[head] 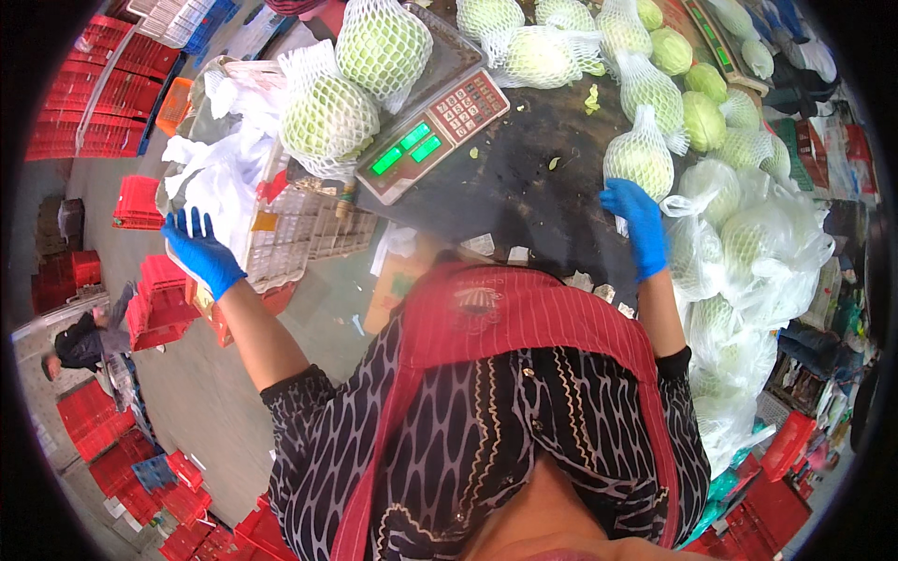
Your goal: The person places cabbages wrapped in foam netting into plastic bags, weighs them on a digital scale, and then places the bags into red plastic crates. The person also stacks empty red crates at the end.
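Observation:
My left hand (202,254), in a blue glove, is held out with its fingers apart and nothing in it. It is at the edge of a pale plastic crate (280,242) heaped with white plastic bags (231,168). My right hand (640,226), also gloved in blue, is against the lower end of a cabbage in a white foam net (637,158) on the dark table (540,161). Whether its fingers grip the net is unclear. Two more netted cabbages, one upper (384,49) and one lower (326,123), rest at a digital scale (431,137) with lit green displays.
Netted and bare cabbages (704,120) crowd the table's far right. Bagged cabbages (754,238) are piled beside my right arm. Part of a second scale (715,42) shows at the top right. Red crates (158,301) stand on the floor at left, where a person (84,343) is visible.

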Available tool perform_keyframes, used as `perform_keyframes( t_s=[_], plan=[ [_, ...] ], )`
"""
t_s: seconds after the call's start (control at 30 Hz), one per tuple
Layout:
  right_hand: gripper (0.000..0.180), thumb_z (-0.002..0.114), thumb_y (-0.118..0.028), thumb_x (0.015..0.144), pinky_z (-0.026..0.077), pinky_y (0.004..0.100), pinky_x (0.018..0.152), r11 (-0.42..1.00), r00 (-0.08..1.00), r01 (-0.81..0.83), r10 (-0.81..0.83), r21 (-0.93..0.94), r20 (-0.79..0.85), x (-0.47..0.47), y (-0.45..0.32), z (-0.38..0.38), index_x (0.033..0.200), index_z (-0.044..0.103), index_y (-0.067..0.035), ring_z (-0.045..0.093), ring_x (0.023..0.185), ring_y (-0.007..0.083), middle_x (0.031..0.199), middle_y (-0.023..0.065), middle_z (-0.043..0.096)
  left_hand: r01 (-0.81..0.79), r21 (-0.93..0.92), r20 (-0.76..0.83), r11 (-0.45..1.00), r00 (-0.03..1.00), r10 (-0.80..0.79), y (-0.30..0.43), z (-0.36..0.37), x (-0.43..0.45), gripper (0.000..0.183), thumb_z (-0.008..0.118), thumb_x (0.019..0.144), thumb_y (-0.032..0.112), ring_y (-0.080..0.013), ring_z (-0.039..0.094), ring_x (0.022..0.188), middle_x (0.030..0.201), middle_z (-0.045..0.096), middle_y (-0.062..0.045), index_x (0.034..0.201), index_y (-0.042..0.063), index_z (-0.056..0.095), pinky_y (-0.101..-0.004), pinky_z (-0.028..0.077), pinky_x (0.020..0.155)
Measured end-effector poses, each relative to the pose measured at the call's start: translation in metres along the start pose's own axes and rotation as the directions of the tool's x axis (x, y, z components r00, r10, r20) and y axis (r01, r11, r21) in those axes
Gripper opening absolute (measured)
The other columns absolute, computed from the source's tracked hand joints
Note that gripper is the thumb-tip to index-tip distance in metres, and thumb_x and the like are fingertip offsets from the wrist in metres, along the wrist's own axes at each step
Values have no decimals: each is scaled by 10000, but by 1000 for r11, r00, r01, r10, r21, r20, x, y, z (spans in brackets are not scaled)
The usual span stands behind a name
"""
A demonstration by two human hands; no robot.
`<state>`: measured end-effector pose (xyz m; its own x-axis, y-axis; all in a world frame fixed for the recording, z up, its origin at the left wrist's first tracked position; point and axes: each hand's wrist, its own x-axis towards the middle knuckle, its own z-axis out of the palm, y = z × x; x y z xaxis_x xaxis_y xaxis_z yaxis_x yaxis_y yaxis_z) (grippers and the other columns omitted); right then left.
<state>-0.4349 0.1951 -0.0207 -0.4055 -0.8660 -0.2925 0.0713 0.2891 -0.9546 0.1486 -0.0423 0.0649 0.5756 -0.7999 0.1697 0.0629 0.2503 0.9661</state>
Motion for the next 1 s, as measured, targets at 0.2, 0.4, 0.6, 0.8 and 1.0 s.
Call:
perform_keyframes(
  t_s=[0.2,0.4,0.6,0.8,1.0],
  plan=[
    [301,493,-202,973,491,284,843,995,910,-6,-37,101,414,36,-31,124,1186,597,-17,619,924,157,1022,90,657,189,34,284,981,940,-191,-27,59,-2,496,429,988,421,-265,517,1165,1322,508,-123,1344,76,455,-393,408,984],
    [297,559,-264,936,507,340,830,902,828,374,-220,-214,516,25,-4,151,1127,632,-49,653,908,228,998,105,682,121,160,387,980,905,-175,-42,78,-38,462,383,1002,246,-262,496,1209,1367,473,-162,1371,-31,415,-379,387,1042],
    [191,618,-215,877,520,284,705,976,779,208,-206,-66,-593,-90,147,-50,975,707,-78,648,855,129,946,119,694,-307,245,716,920,697,42,-32,95,-161,329,401,975,184,-142,500,739,768,535,-42,1083,-37,621,-285,430,725],
    [211,626,-311,852,490,437,729,565,623,-440,-367,-698,-691,-170,153,-125,947,649,-124,607,824,335,902,139,617,-8,276,889,961,381,-252,-24,180,-238,284,453,997,192,-100,514,774,842,575,-14,1098,-5,631,-246,399,714],
    [185,524,-216,923,492,391,757,490,779,-485,-134,-725,-612,-156,146,-183,913,633,-67,625,860,307,915,123,650,61,246,969,967,-8,-246,-17,234,-315,254,486,984,147,-121,559,827,899,618,-42,1115,-13,635,-271,444,792]
  ],
)
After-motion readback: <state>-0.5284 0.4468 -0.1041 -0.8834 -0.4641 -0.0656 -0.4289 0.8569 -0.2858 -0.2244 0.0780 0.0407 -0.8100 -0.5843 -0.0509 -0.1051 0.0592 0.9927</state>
